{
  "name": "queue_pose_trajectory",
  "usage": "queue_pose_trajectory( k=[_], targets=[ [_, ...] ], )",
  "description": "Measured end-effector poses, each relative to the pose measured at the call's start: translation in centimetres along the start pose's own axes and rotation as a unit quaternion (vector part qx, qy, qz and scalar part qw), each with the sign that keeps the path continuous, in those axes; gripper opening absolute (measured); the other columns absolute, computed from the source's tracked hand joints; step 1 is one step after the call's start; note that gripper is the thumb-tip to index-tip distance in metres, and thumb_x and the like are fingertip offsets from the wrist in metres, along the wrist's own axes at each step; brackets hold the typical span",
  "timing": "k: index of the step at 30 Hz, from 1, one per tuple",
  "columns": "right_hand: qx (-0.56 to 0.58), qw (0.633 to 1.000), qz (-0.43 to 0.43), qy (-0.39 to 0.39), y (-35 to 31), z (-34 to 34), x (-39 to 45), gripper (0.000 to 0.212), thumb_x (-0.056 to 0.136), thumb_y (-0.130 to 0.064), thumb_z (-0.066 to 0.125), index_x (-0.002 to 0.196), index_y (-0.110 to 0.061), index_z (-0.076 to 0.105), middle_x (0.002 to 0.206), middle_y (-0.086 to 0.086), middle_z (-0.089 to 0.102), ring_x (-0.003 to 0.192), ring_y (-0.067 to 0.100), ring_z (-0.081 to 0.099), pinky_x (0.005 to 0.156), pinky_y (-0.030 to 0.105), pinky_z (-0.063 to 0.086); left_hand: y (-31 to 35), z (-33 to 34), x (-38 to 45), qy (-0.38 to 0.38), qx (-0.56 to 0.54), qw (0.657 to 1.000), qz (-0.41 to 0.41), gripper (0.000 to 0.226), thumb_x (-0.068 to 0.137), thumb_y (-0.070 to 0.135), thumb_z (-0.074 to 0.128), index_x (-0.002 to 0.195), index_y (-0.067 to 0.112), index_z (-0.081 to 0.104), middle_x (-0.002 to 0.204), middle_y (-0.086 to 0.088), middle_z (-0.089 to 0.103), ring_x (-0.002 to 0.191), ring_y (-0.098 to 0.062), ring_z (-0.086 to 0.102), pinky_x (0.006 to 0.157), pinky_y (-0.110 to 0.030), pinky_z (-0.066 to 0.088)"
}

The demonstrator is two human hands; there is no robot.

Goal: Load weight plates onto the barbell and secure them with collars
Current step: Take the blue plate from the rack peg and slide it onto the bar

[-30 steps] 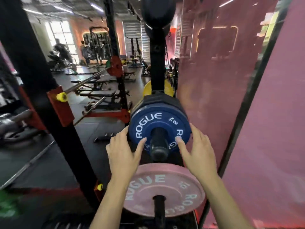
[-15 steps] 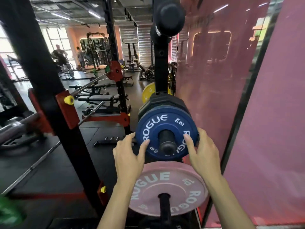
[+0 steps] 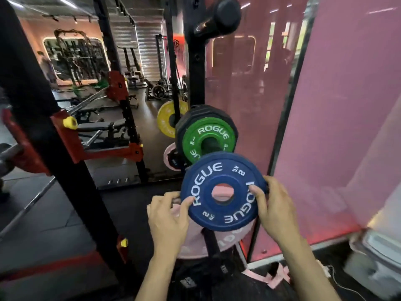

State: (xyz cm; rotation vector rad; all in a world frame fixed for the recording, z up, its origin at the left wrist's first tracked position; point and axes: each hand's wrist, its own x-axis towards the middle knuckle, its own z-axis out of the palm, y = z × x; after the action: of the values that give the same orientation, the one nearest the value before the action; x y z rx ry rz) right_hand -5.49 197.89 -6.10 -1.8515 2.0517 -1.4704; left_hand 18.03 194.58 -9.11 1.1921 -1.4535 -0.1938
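Observation:
A blue Rogue plate (image 3: 221, 177) is off its storage peg and held in the air between both hands. My left hand (image 3: 168, 218) grips its left edge. My right hand (image 3: 274, 208) grips its right edge, thumb on the face. Behind it, a green Rogue plate (image 3: 195, 137) now shows on the storage peg (image 3: 211, 144), in front of black plates (image 3: 184, 122). A pink plate (image 3: 230, 237) sits on a lower peg, mostly hidden by the blue plate and my hands. A barbell (image 3: 91, 98) rests in the red rack hooks at the left.
A thick black rack upright (image 3: 54, 148) with red brackets stands at the left. A pink glass wall (image 3: 336, 127) runs along the right. A yellow plate (image 3: 167, 122) and benches lie further back. A person stands far off at the back left.
The blue plate has come off the storage peg toward me, held in both hands, which uncovers the green plate behind it. My view has shifted to the right.

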Motion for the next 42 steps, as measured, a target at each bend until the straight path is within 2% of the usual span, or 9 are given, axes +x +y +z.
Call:
queue_pose_trajectory(
  k=[7,10,15,19,26,30,36,38,42],
  targets=[
    [0.013,0.999,0.013,-0.027,-1.5,-0.4,-4.0,0.032,0.096,-0.042,0.051,0.117,-0.017,0.054,0.104,-0.001,0.059,0.093,0.016,0.055,0.074,0.030,0.041,0.1,-4.2,-1.9,-0.022,-0.005,0.999,-0.025,0.039,0.081,0.062,0.060,0.091,0.026,0.068,0.082,0.012,0.057,0.085,-0.016,0.054,0.076,-0.041,0.049],
    [0.039,0.999,-0.003,-0.022,-3.1,-0.6,-5.5,0.034,0.094,-0.044,0.051,0.116,-0.018,0.055,0.103,-0.004,0.060,0.093,0.017,0.058,0.076,0.038,0.050,0.7,-6.6,-2.6,0.001,-0.005,1.000,-0.013,0.034,0.081,0.058,0.060,0.090,0.026,0.068,0.080,0.019,0.054,0.082,-0.016,0.055,0.077,-0.043,0.049],
    [0.061,0.997,-0.045,-0.030,-6.3,-0.9,-8.6,0.039,0.092,-0.050,0.047,0.116,-0.020,0.056,0.103,-0.014,0.056,0.098,0.014,0.057,0.080,0.035,0.049,0.8,-11.3,-5.2,0.021,0.000,0.999,-0.049,0.029,0.082,0.062,0.065,0.091,0.035,0.065,0.083,0.013,0.056,0.084,-0.015,0.056,0.078,-0.037,0.049],
    [0.096,0.991,-0.060,-0.067,-8.6,-0.5,-11.7,0.040,0.091,-0.053,0.045,0.117,-0.023,0.056,0.110,-0.019,0.057,0.105,0.013,0.057,0.083,0.039,0.050,1.2,-16.0,-8.3,0.038,0.027,0.995,-0.083,0.017,0.080,0.049,0.068,0.089,0.035,0.064,0.080,0.010,0.055,0.080,-0.012,0.054,0.072,-0.031,0.045],
    [0.138,0.976,-0.089,-0.143,-13.0,2.5,-18.3,0.039,0.090,-0.058,0.046,0.112,-0.027,0.056,0.099,-0.008,0.063,0.092,0.017,0.059,0.074,0.038,0.048,0.9,-25.8,-14.0,0.087,0.110,0.983,-0.120,0.017,0.082,0.033,0.078,0.087,0.037,0.063,0.078,0.012,0.055,0.076,-0.010,0.054,0.070,-0.015,0.040],
    [0.167,0.964,-0.118,-0.168,-17.0,3.6,-20.8,0.043,0.091,-0.060,0.045,0.111,-0.024,0.058,0.096,-0.009,0.061,0.087,0.013,0.055,0.071,0.031,0.040,1.0,-30.9,-15.8,0.116,0.131,0.974,-0.141,0.024,0.082,0.034,0.078,0.086,0.046,0.058,0.080,0.009,0.057,0.078,-0.010,0.058,0.070,-0.014,0.041],
    [0.211,0.943,-0.154,-0.205,-23.5,7.0,-22.7,0.048,0.089,-0.062,0.043,0.112,-0.023,0.055,0.100,-0.005,0.060,0.090,0.016,0.058,0.076,0.042,0.049,0.1,-38.3,-17.0,0.186,0.180,0.957,-0.133,0.018,0.081,0.041,0.075,0.091,0.029,0.066,0.081,0.010,0.058,0.081,-0.013,0.059,0.074,-0.024,0.043],
    [0.219,0.936,-0.176,-0.210,-26.2,8.1,-23.4,0.049,0.087,-0.061,0.043,0.111,-0.022,0.056,0.099,-0.006,0.059,0.090,0.014,0.057,0.076,0.038,0.047,-0.5,-41.0,-16.8,0.210,0.194,0.949,-0.132,0.025,0.081,0.047,0.071,0.093,0.026,0.067,0.082,0.008,0.058,0.080,-0.012,0.059,0.073,-0.020,0.041],
    [0.215,0.927,-0.224,-0.212,-31.6,10.9,-24.4,0.049,0.088,-0.059,0.044,0.112,-0.018,0.058,0.097,-0.005,0.059,0.086,0.013,0.056,0.071,0.030,0.041,-2.7,-45.8,-16.1,0.250,0.197,0.937,-0.147,0.023,0.084,0.042,0.076,0.094,0.022,0.069,0.083,0.009,0.058,0.079,-0.015,0.062,0.073,-0.031,0.047]
  ],
)
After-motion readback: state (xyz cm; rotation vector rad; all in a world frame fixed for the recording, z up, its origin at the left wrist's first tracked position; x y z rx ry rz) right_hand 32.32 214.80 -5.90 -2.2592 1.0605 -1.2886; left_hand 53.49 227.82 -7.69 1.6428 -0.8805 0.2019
